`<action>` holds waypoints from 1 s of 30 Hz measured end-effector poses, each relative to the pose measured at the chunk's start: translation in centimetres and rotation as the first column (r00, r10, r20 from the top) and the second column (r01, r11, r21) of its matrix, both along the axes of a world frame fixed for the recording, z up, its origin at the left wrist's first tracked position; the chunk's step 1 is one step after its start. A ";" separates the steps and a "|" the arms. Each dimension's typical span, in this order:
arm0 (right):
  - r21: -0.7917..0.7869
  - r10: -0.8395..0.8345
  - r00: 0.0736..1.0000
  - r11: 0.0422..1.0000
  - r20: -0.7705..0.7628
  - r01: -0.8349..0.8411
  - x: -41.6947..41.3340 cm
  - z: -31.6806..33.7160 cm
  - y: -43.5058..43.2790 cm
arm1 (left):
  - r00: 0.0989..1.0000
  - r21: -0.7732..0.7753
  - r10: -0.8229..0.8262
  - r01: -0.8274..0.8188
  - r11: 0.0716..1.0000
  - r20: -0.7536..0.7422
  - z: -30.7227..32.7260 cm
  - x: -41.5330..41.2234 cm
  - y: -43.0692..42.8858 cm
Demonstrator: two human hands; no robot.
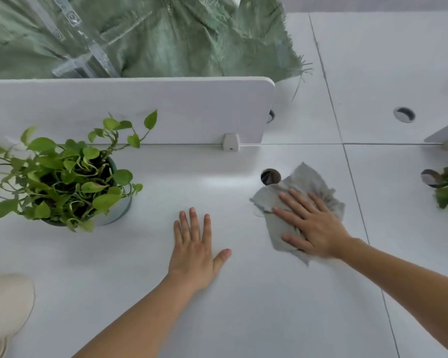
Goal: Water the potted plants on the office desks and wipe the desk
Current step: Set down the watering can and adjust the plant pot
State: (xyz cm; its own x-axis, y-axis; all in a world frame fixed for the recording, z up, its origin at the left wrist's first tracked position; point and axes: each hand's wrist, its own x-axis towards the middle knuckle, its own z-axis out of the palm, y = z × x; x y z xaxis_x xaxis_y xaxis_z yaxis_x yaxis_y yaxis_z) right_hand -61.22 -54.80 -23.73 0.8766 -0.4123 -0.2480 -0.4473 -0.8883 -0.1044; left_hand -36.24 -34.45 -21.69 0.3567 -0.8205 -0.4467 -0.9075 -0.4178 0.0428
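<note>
White bench [243, 306], seamed at your right. On it: potted pothos [62, 182] at left, grey cloth [303, 182] at right by the cable hole [269, 177]. Your left hand [194, 251] lies flat between them.

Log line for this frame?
wiping | right hand: pressing crumpled grey cloth | left hand: flat on white desk | leafy potted plant: untouched

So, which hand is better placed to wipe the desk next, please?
The right hand: it lies flat on the grey cloth on the desk. The left hand rests flat, holding nothing.
</note>
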 end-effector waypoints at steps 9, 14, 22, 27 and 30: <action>0.030 -0.564 0.822 0.823 -0.079 0.568 10.2 0.1 3.3 | 0.990 0.015 -0.107 0.109 0.994 -0.097 1.0 2.2 0.9; -0.026 -0.295 0.955 0.955 0.008 0.296 8.8 -0.8 15.2 | 0.948 -0.344 0.154 -0.248 0.905 -0.279 2.9 5.5 7.5; 0.166 -0.386 0.900 0.919 0.203 0.356 17.3 4.8 23.8 | -0.116 0.070 0.687 -0.993 -0.094 -0.718 7.1 15.8 11.6; 0.932 -0.890 0.411 -0.038 -0.196 0.361 30.6 12.1 24.5 | -0.405 0.300 0.394 -0.905 -0.302 -0.825 11.3 22.5 11.1; 0.913 -0.882 0.278 -0.311 -0.381 0.264 34.3 13.0 23.8 | -0.421 0.326 0.327 -0.894 -0.307 -0.846 13.8 24.8 9.9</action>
State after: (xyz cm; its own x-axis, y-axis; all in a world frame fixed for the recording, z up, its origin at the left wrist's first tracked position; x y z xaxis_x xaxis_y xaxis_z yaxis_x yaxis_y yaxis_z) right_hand -26.91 -30.98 -10.76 0.3640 -0.5571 -0.7464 -0.2621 0.7077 -0.6561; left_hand -11.46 -24.58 -7.93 0.6518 -0.0305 -0.7578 0.7490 -0.1307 0.6495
